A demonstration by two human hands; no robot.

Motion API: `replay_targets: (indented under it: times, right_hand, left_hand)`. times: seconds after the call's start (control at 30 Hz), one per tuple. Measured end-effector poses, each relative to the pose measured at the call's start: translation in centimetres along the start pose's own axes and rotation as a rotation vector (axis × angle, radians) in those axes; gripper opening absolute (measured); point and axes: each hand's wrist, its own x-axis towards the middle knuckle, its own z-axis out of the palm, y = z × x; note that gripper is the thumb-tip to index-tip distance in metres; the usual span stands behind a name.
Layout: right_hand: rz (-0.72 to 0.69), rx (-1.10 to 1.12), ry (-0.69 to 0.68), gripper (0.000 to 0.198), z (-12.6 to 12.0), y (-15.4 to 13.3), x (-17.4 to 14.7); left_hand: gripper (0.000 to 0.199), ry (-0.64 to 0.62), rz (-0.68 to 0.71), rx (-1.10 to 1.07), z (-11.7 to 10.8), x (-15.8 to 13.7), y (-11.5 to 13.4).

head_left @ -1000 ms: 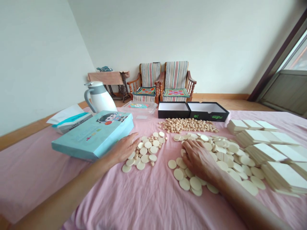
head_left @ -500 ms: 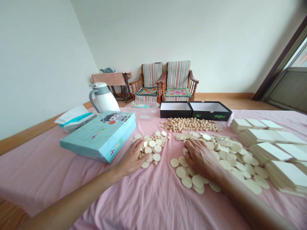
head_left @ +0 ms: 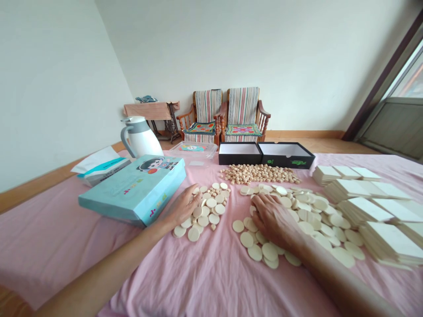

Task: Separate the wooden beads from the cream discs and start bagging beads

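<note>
My left hand [head_left: 183, 205] is at the left side of a small pile of round wooden discs [head_left: 210, 202], with small wooden beads [head_left: 224, 186] mixed in. Its fingers are extended, touching the pile's edge, and nothing shows in its grasp. My right hand [head_left: 276, 219] lies palm down on a larger heap of pale wooden discs [head_left: 306, 227], fingers stretched forward and slightly bent. What lies beneath that palm is hidden. Behind both piles is a long mound of wooden beads [head_left: 261, 173].
Stacks of square wooden pieces [head_left: 366, 209] stand at the right. A light-blue box [head_left: 132, 187], a tissue pack [head_left: 102, 165] and a white jug [head_left: 143, 141] are at the left. Two black trays [head_left: 239, 158] and a clear plastic container [head_left: 198, 154] sit at the back of the pink cloth [head_left: 205, 277].
My left hand has drawn back to the left, and discs of the small pile now lie spread nearer to me. My right hand stays on its heap. The view has shifted slightly.
</note>
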Motion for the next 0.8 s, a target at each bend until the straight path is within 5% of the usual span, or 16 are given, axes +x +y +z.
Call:
replay_targets:
  times: [0.23,0.8]
  right_hand:
    - [-0.001,-0.007,0.001,0.01,-0.1,-0.1,0.0]
    - [-0.046,0.084,-0.005,0.019,-0.8,0.6,0.1]
  left_hand:
    - [0.049,0.187,-0.021,-0.247,0.3,-0.2,-1.5]
    - [0.047,0.205,-0.015,-0.316,-0.3,-0.6,-2.8]
